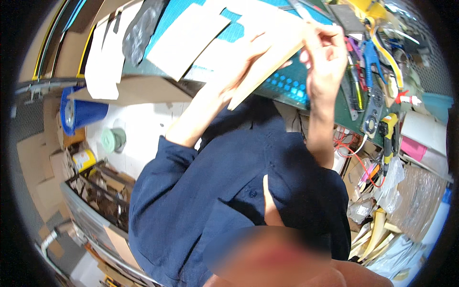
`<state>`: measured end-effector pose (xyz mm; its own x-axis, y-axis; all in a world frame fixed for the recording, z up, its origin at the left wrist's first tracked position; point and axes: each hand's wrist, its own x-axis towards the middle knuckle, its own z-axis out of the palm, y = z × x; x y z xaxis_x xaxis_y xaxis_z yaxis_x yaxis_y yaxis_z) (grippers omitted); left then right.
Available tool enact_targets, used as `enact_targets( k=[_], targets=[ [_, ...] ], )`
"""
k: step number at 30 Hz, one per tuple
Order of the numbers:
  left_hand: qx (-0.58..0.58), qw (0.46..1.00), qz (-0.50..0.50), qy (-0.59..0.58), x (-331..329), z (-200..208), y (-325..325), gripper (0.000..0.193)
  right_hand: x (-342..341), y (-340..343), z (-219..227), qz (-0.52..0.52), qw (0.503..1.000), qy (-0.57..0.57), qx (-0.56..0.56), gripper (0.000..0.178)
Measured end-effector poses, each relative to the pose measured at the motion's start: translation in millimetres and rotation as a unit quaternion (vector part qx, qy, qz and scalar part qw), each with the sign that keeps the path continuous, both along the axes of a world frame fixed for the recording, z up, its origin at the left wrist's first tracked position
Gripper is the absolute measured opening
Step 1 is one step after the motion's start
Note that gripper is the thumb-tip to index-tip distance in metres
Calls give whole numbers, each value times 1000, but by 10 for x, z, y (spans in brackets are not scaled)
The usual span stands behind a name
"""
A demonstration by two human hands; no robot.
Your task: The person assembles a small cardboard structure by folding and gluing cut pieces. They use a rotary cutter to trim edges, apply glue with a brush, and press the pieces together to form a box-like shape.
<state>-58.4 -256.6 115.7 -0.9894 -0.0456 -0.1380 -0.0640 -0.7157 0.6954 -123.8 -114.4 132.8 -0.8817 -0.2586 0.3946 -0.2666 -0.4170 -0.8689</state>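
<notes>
A cream-coloured flat board [270,64] is tilted up at the near edge of the work table, its long, thin edge facing me. My left hand [246,55] grips its left side, fingers lying over the face. At the board's upper right corner my right hand [327,60] is closed, with curled fingers against the edge; glare hides the exact contact. Behind lie pale cut sheets [189,40], one with a notched outline, on a teal ribbed mat [165,24]. Just beyond my right fingers, a metal ruler [300,8] shows in part.
Pliers with blue handles [370,60], a screwdriver [355,83] and other tools crowd the table's right side. A yellow-black power tool [388,138] hangs off the right edge near red wires [344,143]. A black plastic bag [143,31] lies left; a blue bucket [86,110] stands below.
</notes>
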Motion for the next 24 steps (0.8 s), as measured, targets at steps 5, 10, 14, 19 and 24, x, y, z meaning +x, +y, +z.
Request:
enact_targets(
  k=[5, 10, 14, 19, 24],
  targets=[
    [-83, 996, 1, 43, 80, -83, -106, 62, 302, -51, 228, -17, 999, 46, 7, 21],
    [-98, 991, -2, 86, 113, -21, -100, 70, 403, 9, 288, 11, 997, 74, -10, 36],
    [-54, 994, -2, 93, 176, -35, -107, 79, 416, 43, 254, 28, 995, 90, -28, 42],
    [-49, 989, -16, 142, 172, -135, -206, 90, 486, 93, 243, 16, 995, 102, 14, 43],
    [-122, 973, 28, 196, 163, -18, -165, 84, 590, 169, 255, -120, 969, 167, 136, 26]
  ],
)
